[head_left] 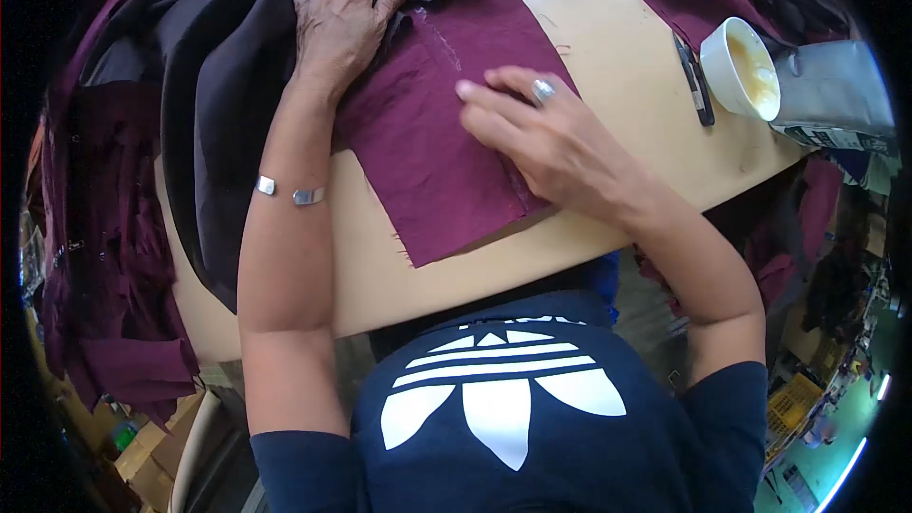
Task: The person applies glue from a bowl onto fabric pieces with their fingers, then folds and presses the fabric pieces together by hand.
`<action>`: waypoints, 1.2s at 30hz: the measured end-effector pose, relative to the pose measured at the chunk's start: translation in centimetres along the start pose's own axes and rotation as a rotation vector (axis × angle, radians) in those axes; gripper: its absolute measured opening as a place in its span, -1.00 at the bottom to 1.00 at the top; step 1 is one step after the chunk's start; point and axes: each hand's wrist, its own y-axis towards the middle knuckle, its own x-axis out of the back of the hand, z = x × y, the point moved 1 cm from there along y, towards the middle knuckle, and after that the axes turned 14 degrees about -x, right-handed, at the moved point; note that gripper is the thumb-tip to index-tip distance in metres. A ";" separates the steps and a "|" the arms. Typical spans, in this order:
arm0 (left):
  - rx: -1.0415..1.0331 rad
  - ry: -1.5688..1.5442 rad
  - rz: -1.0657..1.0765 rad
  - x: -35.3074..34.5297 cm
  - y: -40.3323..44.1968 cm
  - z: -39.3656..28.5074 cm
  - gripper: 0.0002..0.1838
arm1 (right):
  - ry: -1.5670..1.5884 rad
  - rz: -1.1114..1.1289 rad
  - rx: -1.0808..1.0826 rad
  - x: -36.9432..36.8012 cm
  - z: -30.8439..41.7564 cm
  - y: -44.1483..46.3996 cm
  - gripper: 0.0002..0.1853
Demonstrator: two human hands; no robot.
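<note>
We see one maroon cloth panel (408, 171) flat on the desk (617, 47), in front of the person. Its long axis runs from the upper left to the lower right, a little slanted, and its near short edge faces the body. A whitish line (439, 40) goes along the same direction on its upper part. The left hand (347, 24) rests at the upper left border of the panel, on the dark cloth (228, 47); its fingers are released, laid extended over this cloth. The right hand (560, 147) is over the right side of the panel, with fingers half bent and blurred; we cannot tell whether they grasp something. Farther to the right, a slim black tool (698, 93) lies just beside a white bowl (724, 71) with pale paste, and next to it is a grey packet (831, 85).
</note>
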 end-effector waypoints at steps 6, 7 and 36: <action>0.030 -0.192 0.035 2.8 0.4 -0.9 -0.52 | 0.112 0.116 -0.005 1.7 1.9 -3.8 -0.60; 0.045 -0.223 0.071 2.9 0.4 -0.8 -0.49 | 0.082 0.091 0.014 1.1 1.9 -3.7 -0.58; -0.096 -0.192 0.163 1.9 1.2 0.7 -0.48 | 0.116 -0.187 0.100 -1.4 2.7 -1.2 -0.58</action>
